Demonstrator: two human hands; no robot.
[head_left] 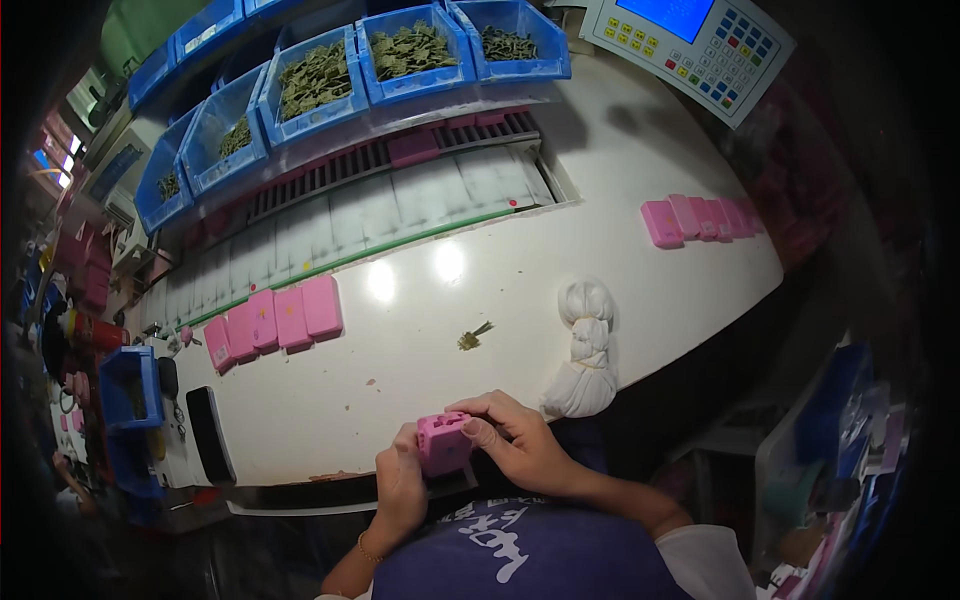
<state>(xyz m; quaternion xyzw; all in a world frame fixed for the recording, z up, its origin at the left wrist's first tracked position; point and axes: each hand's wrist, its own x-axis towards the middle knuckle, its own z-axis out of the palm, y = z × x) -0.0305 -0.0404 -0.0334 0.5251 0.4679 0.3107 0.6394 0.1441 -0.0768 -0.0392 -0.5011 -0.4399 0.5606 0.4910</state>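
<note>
A small pink box is held between my two hands, just off the table's front edge. My left hand is closed on its left side. From the right, my right hand grips it, thumb on the face and fingers over the top end. That end looks uneven, with dark gaps; its details are too small to tell. A little heap of greenish-brown dried pieces lies on the white tabletop beyond the hands. To its right rests a bundle of knotted white cloth.
Pink boxes stand in a row at left and another at right. Blue bins, several with dried pieces, line the back above a slotted conveyor. A phone lies at the left edge; a keypad console stands back right.
</note>
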